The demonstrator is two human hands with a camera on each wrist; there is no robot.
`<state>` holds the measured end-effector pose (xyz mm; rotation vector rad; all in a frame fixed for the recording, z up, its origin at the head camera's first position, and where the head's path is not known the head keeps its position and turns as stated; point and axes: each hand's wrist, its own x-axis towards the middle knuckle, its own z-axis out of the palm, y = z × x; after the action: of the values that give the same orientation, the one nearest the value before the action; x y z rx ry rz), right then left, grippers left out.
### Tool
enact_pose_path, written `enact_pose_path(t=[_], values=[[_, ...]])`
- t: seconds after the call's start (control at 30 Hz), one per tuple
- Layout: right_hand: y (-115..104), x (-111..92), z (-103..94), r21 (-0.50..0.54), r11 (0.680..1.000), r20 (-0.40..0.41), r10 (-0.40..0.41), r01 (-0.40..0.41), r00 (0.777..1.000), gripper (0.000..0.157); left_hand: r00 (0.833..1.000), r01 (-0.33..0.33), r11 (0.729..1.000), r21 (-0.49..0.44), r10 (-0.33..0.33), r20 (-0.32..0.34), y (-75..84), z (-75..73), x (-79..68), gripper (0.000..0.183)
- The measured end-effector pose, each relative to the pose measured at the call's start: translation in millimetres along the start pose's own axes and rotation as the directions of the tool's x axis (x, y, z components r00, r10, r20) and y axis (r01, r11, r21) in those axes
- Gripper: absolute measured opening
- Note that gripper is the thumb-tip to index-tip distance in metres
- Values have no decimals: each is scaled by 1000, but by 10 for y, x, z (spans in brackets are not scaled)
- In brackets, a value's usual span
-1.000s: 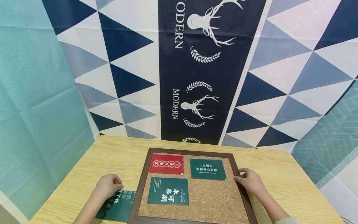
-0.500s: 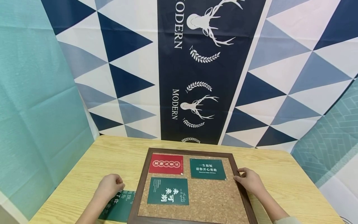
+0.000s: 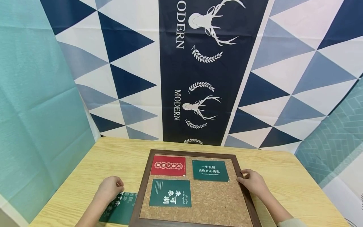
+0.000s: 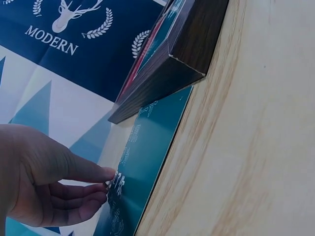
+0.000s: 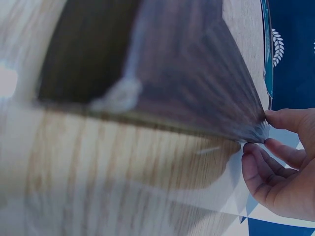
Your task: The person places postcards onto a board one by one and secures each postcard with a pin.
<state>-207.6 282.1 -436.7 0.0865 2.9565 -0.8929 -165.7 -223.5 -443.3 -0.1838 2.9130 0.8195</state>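
Observation:
A cork board in a dark brown wooden frame lies on the table. Two green cards, one here and one lower left, and a red card are on it. My right hand grips the frame's right edge, thumb on top and fingers at its side. Left of the board lies another green card, its right end at the frame. Over this card's far edge, my left hand has its thumb and curled fingers together. A small dark thing barely shows at their tips; I cannot tell its kind.
The wood-grain table ends at a wall hung with blue-and-white triangle cloth bearing a dark deer-head panel. A light green cloth hangs along the left side. Small pins show at card corners.
My left hand has shifted slightly right and then back left over the loose green card. My right hand, the board and the cards stay in place.

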Motion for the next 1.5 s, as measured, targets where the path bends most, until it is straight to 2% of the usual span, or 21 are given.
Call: enact_pose_path(t=[0.47,0.7,0.83,1.0,1.23,1.5], values=[[1,-2,0,-1,1000,-1,2,-2,1000,48,1000,0,999,-48,-1,-6,-29,-27,4,7],[1,9,-3,-10,1000,1,3,-3,1000,49,992,-83,993,-78,75,-99,-10,-61,13,8],[2,14,-2,-13,1000,3,5,-5,1000,49,986,-120,987,-107,105,-131,0,-54,13,11],[-2,12,2,-17,1000,-4,1,-1,1000,48,986,-138,970,-201,116,-121,41,-35,-1,16],[-30,2,-21,-25,1000,-45,-20,19,999,45,988,-147,932,-331,120,-99,114,-15,-23,18],[-134,-38,-43,-34,999,-69,-37,35,997,44,990,-132,910,-394,97,-107,198,-2,-32,13]])
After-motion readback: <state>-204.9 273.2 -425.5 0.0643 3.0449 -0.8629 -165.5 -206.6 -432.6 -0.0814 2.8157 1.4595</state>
